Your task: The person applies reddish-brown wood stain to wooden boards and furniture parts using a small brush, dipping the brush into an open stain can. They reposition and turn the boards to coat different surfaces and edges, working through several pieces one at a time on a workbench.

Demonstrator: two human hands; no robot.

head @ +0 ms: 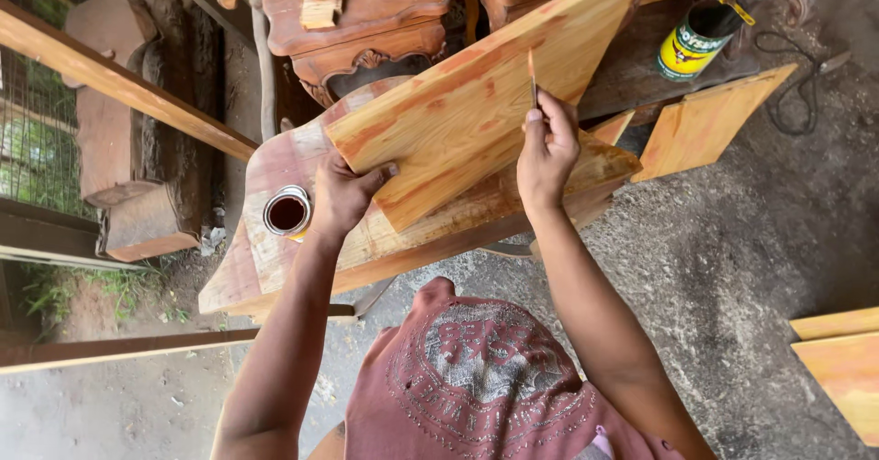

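Plank [476,103]: left hand [341,194] clamps its seven-o'clock corner; right hand [547,149] pinches brush [532,77]. Best stroke along the grain, holding steady.

We look steeply down from the head, close over our forearms, plank [476,103] and floor [732,249].

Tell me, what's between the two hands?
In the head view, the orange-stained wooden board spans the gap: the left hand grips its lower corner, and the right hand holds a thin brush upright against it. Beneath lies a bigger plank.
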